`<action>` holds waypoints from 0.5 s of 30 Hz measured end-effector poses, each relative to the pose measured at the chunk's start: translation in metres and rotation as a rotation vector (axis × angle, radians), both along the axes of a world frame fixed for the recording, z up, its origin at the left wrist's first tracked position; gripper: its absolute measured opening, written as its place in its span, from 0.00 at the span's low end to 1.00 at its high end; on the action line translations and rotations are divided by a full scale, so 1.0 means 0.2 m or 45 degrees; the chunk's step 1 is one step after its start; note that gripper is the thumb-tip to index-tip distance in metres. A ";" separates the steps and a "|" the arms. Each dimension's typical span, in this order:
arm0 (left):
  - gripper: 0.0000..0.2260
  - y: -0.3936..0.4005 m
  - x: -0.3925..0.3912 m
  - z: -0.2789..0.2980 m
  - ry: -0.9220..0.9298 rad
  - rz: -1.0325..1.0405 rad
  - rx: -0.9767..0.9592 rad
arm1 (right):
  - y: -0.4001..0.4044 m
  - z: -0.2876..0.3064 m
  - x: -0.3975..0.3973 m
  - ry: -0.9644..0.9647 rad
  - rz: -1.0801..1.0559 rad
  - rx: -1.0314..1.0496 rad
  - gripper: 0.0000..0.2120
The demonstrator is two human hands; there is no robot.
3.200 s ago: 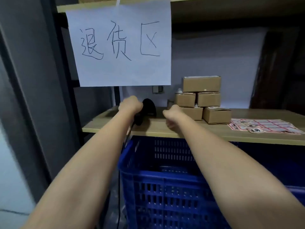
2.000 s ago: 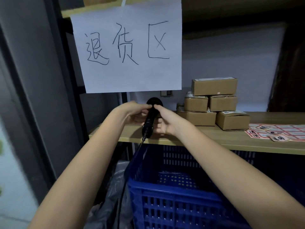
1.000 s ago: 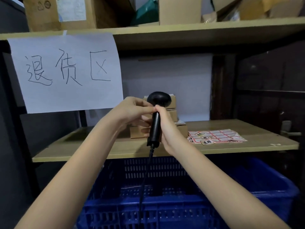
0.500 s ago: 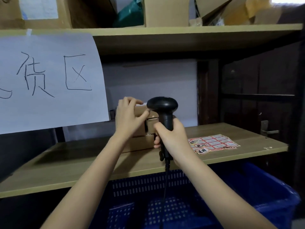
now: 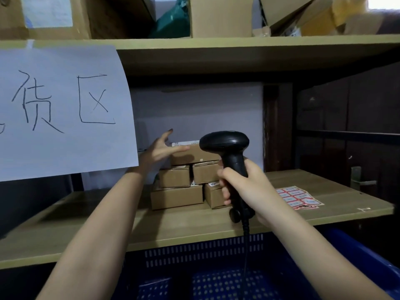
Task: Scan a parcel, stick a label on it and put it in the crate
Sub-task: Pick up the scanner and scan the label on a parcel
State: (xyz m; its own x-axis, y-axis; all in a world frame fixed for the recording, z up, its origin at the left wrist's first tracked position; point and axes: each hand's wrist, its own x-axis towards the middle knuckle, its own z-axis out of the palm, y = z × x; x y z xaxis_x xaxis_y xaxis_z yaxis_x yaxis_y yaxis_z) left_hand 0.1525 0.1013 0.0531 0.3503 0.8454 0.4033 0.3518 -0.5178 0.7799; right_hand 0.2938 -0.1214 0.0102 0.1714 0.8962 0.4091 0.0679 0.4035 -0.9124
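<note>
Above the wooden shelf (image 5: 194, 221), the right hand (image 5: 246, 189) is clenched around the black corded barcode scanner (image 5: 227, 148), held upright. Left hand (image 5: 160, 152), fingers spread and released, touches the top brown cardboard parcel (image 5: 194, 153) of the stack. Red-bordered label sheet (image 5: 298, 197) lies to the right; blue perforated plastic crate (image 5: 216, 267) sits below.

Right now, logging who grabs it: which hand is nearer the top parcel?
Left. The left hand touches the top parcel; the right hand grips the barcode scanner before the stack.
</note>
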 end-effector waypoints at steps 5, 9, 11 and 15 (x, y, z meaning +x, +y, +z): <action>0.39 0.07 -0.01 -0.03 0.080 -0.060 -0.071 | 0.02 0.00 0.00 0.039 0.109 -0.037 0.05; 0.43 0.10 0.00 -0.07 0.093 0.013 -0.038 | 0.04 -0.01 0.01 0.073 0.155 -0.044 0.06; 0.47 0.10 0.00 -0.07 0.050 0.037 -0.028 | 0.05 -0.01 0.03 0.060 0.133 -0.045 0.07; 0.50 0.03 -0.02 -0.06 -0.074 -0.003 0.098 | 0.03 -0.02 0.07 0.088 0.128 -0.023 0.09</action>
